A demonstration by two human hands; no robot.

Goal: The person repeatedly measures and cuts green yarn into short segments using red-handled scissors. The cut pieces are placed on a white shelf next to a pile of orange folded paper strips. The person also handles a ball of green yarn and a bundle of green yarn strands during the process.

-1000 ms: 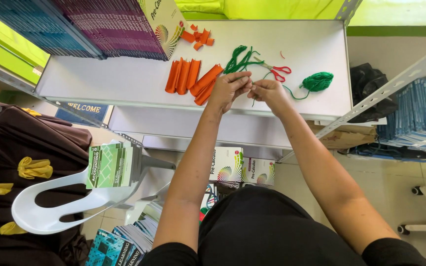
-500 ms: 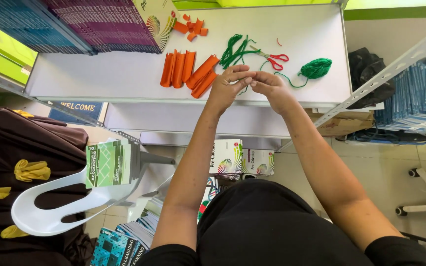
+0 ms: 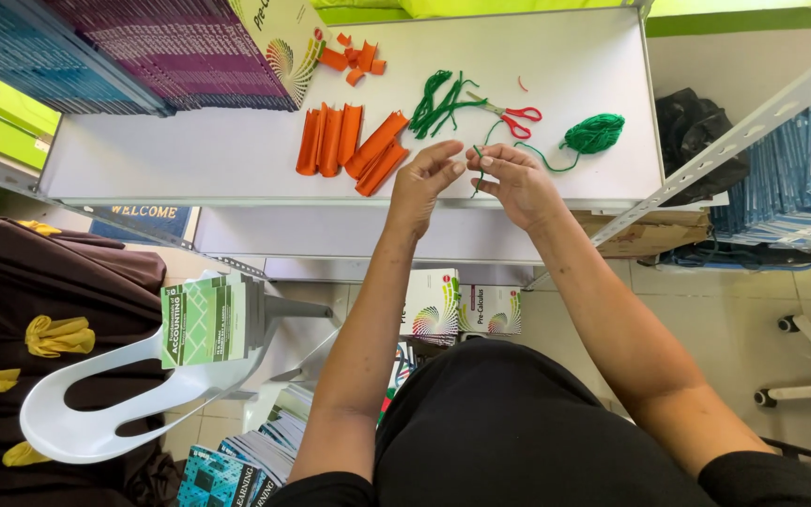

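Left hand [image 3: 429,178]: your fingertips are pinched together on the near end of the green yarn strand [image 3: 479,161], held just above the front edge of the white shelf [image 3: 190,155].
Right hand [image 3: 516,176]: your fingers are curled and closed on the same strand, close beside your left hand, the two almost touching.
Yarn path: the strand runs from your right hand across the shelf to the green yarn ball [image 3: 594,132], which lies near the right edge.
Risk, ball: a sharp pull on the strand could likely roll the loose ball toward the right edge and off it.
Risk, scissors: the red-handled scissors [image 3: 511,115] lie just behind your hands, and the strand could catch on them.
Risk, tangle: the cut green yarn pieces [image 3: 438,103] lie loose beside the scissors and could snag on the strand.
Risk, rolls: the orange paper rolls [image 3: 349,143] sit just left of your left hand; an elbow swing could scatter them.
Containers: no box or tray stands on the shelf.
White chair [image 3: 105,413]: its seat holds a stack of green books [image 3: 201,319].
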